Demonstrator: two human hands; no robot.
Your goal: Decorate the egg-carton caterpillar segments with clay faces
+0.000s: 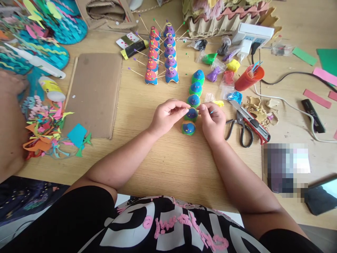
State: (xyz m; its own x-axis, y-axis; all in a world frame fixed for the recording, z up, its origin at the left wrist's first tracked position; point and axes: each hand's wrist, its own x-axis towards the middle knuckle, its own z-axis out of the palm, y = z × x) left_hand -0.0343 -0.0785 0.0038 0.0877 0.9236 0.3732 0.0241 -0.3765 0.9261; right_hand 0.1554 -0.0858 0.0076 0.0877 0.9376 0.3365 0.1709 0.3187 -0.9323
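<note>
My left hand (pixel 168 117) is closed in a pinch beside a row of blue-and-green clay-covered caterpillar humps; a yellowish speck shows at its fingertips, too small to make out. Across the row, my right hand (pixel 212 121) is also closed, with a thin blue stick (pixel 212 112) poking out between its fingers. Between my fingertips sits a blue hump with a small face (pixel 192 114). The nearest hump (pixel 189 128) has yellow eyes. Three more humps, among them one with a smile (pixel 193 101), run away from me.
Red and purple clay figures (pixel 171 62) with pins stand behind. Bagged clay (pixel 213 73), an orange cup (pixel 249 78), scissors (pixel 241 128) and a box cutter (pixel 251 121) lie at right. Left are cardboard (pixel 91 95), paper scraps (pixel 39 138) and another person's arm (pixel 12 123).
</note>
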